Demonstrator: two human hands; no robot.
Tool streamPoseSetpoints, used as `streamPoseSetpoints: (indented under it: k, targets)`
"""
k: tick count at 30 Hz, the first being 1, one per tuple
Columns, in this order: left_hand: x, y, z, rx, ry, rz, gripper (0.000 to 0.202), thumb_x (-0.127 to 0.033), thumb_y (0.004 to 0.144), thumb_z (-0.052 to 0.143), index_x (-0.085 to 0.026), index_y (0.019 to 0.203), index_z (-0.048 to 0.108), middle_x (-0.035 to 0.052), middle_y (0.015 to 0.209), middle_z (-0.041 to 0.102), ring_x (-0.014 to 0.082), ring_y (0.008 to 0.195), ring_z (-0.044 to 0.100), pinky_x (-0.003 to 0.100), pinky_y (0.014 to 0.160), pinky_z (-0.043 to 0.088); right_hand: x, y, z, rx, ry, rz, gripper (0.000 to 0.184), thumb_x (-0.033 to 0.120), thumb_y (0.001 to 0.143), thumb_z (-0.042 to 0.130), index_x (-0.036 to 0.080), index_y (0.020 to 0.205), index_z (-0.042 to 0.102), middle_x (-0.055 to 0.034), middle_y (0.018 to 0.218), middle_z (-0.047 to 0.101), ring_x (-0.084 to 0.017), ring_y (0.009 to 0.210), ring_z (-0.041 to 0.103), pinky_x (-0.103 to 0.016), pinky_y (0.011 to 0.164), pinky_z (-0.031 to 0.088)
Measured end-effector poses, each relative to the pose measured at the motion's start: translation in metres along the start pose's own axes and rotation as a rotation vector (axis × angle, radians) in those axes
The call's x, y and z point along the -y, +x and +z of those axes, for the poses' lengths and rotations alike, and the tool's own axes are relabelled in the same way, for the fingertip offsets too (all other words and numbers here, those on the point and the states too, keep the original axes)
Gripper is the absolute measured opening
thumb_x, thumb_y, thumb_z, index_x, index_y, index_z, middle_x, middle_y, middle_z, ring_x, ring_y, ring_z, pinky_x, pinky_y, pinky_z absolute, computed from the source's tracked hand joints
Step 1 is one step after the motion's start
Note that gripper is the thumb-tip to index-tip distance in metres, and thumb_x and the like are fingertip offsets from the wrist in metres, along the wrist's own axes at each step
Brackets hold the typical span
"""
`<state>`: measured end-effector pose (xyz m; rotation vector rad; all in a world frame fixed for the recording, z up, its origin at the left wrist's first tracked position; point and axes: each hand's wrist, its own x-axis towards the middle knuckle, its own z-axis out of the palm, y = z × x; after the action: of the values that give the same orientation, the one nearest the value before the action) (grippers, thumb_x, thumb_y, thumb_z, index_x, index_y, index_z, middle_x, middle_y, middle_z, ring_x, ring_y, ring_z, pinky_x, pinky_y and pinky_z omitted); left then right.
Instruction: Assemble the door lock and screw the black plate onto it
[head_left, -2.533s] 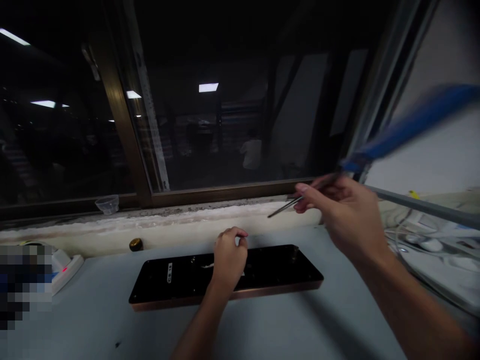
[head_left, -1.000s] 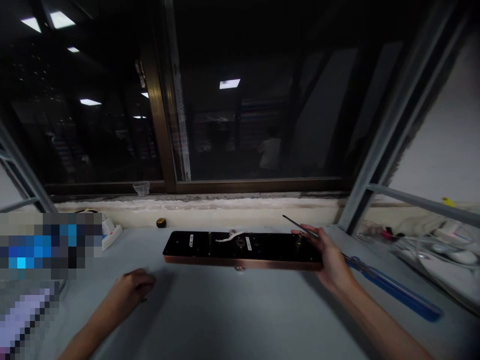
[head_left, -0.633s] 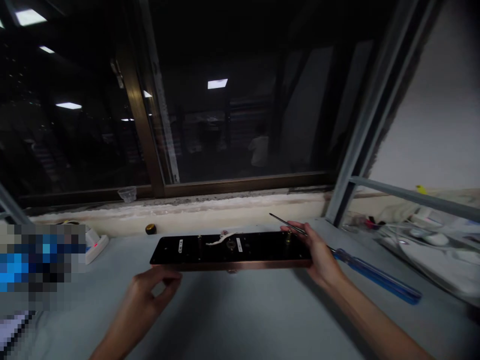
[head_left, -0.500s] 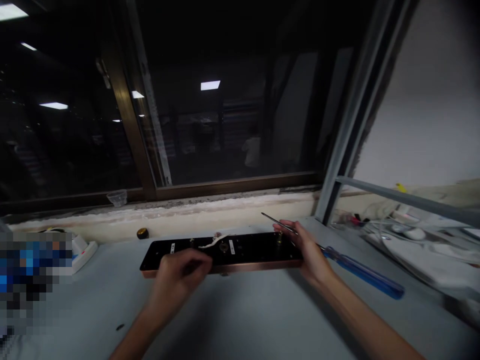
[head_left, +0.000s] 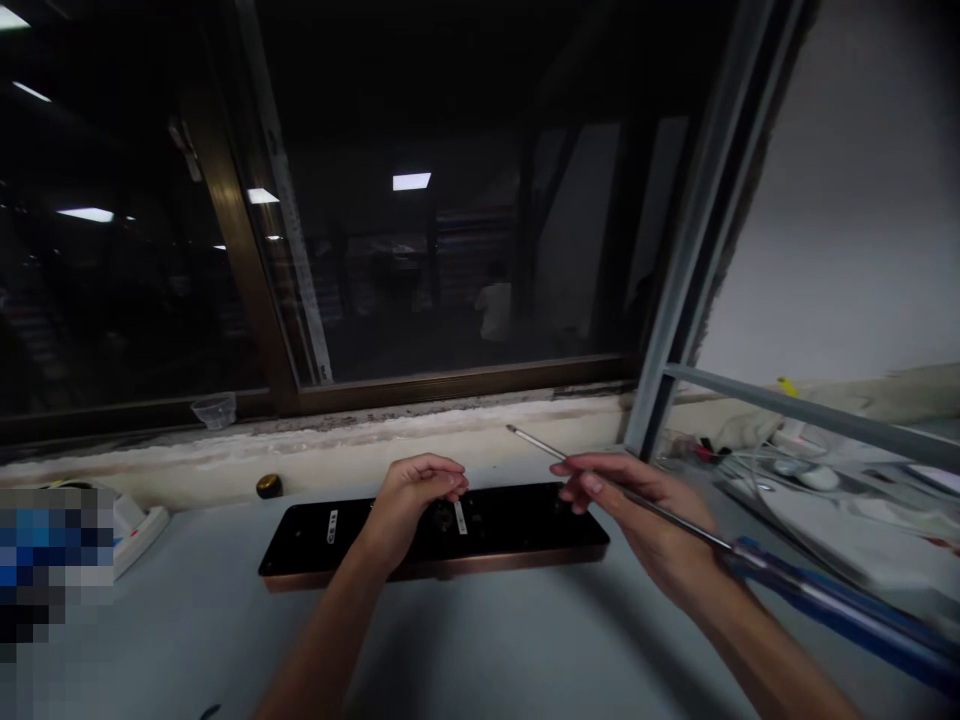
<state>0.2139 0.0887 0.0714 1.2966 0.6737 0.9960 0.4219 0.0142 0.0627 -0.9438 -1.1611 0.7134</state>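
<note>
A long black panel with copper-coloured sides (head_left: pixel 510 562) lies across the table, bearing small white labels. My left hand (head_left: pixel 409 495) is above its middle, thumb and fingers pinched together. Whatever lies between those fingertips, if anything, is too small to make out. In my right hand (head_left: pixel 641 505) rests a screwdriver (head_left: pixel 847 605) with a blue handle; its shaft crosses the fingers and its tip points up and left, clear of the panel. The right fingertips are bent close over the panel's right end, partly hiding a small fitting there.
A black and gold knob (head_left: pixel 268 486) stands behind the panel's left end. The sill holds a clear plastic cup (head_left: pixel 214 410). To the left is a white power strip (head_left: pixel 139 540). Cables and white items (head_left: pixel 817 490) lie right, beyond a grey metal frame (head_left: pixel 664 330).
My left hand has moved up and right from the panel's front edge to over its middle. My right hand and the screwdriver have come nearer; the view has shifted slightly.
</note>
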Motion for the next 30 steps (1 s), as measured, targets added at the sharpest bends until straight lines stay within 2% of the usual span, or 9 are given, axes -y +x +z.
streamPoseSetpoints:
  k: [4, 9, 17, 26, 30]
  targets:
    - [-0.008, -0.005, -0.001, 0.097, -0.162, -0.014, 0.01, -0.018, 0.063, 0.067, -0.013, 0.071, 0.066, 0.0027, 0.066, 0.065, 0.0089, 0.062, 0.057, 0.02, 0.065, 0.042, 0.016, -0.012, 0.021, 0.167, 0.015, 0.069, 0.019, 0.034, 0.069, 0.064, 0.019, 0.081, 0.068, -0.0064, 0.069, 0.07, -0.015, 0.057, 0.063, -0.026, 0.053, 0.054]
    - [-0.015, -0.009, -0.001, 0.118, -0.143, 0.002, 0.011, -0.019, 0.063, 0.068, -0.012, 0.071, 0.067, 0.0026, 0.065, 0.064, 0.0094, 0.063, 0.057, 0.022, 0.066, 0.042, 0.024, -0.015, 0.031, 0.167, 0.048, 0.046, 0.019, 0.035, 0.069, 0.064, 0.019, 0.077, 0.069, -0.0056, 0.064, 0.069, -0.015, 0.053, 0.064, -0.025, 0.05, 0.055]
    - [-0.021, -0.013, -0.003, 0.109, -0.047, -0.029, 0.013, -0.022, 0.062, 0.068, -0.013, 0.071, 0.067, 0.0021, 0.065, 0.064, 0.011, 0.064, 0.057, 0.025, 0.068, 0.042, 0.022, -0.017, 0.031, 0.176, 0.0, 0.104, 0.023, 0.038, 0.068, 0.064, 0.016, 0.075, 0.069, -0.0073, 0.062, 0.068, -0.016, 0.051, 0.063, -0.027, 0.049, 0.055]
    - [-0.021, -0.014, -0.005, 0.19, 0.035, -0.12, 0.014, -0.02, 0.061, 0.068, -0.011, 0.071, 0.067, 0.0029, 0.062, 0.064, 0.0101, 0.059, 0.056, 0.023, 0.062, 0.041, 0.024, -0.016, 0.022, 0.296, -0.144, 0.134, 0.02, 0.033, 0.066, 0.066, 0.017, 0.077, 0.071, -0.0071, 0.064, 0.069, -0.016, 0.054, 0.064, -0.024, 0.051, 0.053]
    - [-0.017, -0.014, -0.003, 0.228, 0.064, -0.104, 0.015, -0.021, 0.063, 0.067, -0.01, 0.073, 0.066, 0.0021, 0.06, 0.063, 0.0096, 0.058, 0.055, 0.023, 0.062, 0.042, 0.026, -0.016, 0.02, 0.302, -0.176, 0.132, 0.023, 0.037, 0.067, 0.064, 0.016, 0.075, 0.07, -0.0074, 0.063, 0.069, -0.016, 0.055, 0.064, -0.025, 0.051, 0.053]
